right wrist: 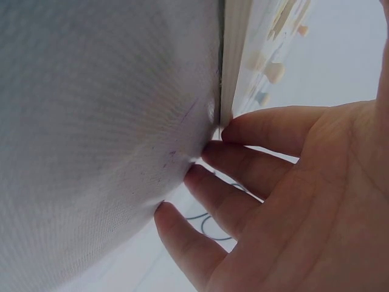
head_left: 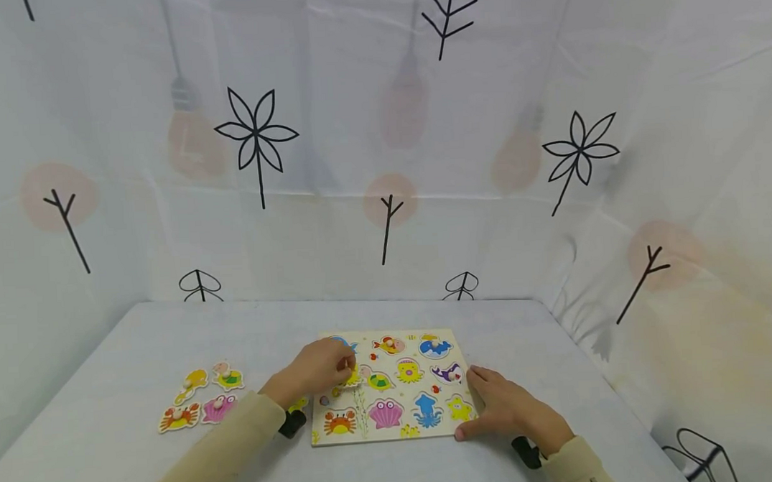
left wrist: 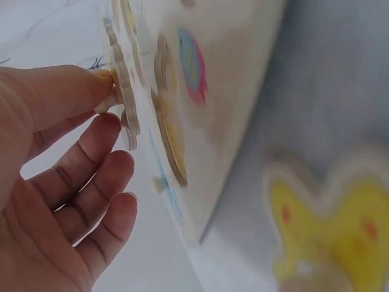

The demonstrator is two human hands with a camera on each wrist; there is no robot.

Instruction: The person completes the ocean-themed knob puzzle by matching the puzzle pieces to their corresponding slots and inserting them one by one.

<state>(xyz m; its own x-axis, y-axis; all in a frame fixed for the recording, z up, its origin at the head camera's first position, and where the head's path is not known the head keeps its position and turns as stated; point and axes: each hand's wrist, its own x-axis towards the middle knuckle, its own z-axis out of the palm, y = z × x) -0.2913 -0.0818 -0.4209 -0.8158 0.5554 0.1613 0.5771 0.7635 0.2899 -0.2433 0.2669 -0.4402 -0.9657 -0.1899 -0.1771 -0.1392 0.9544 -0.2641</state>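
A wooden knob puzzle board (head_left: 425, 404) with sea-animal pictures lies flat on the table. Over its left part, my left hand (head_left: 317, 370) pinches a yellow puzzle piece (left wrist: 124, 91) by its knob between thumb and index finger. The piece is held just off the board, tilted edge-on in the left wrist view, and its picture is mostly hidden. My right hand (head_left: 506, 401) rests at the board's right edge, fingers extended, with fingertips on the cloth and against the side (right wrist: 234, 67). Knobbed fish (head_left: 388, 344) and whale (head_left: 434, 347) pieces sit in the board's top row.
Left of the board lie loose crab (head_left: 179, 417), shell (head_left: 219, 408), turtle (head_left: 227, 376) and yellow seahorse-like (head_left: 193, 384) pieces. Another yellow piece (left wrist: 334, 225) lies beside the board, partly covered by my left wrist. A patterned cloth (head_left: 334, 236) hangs behind the white table.
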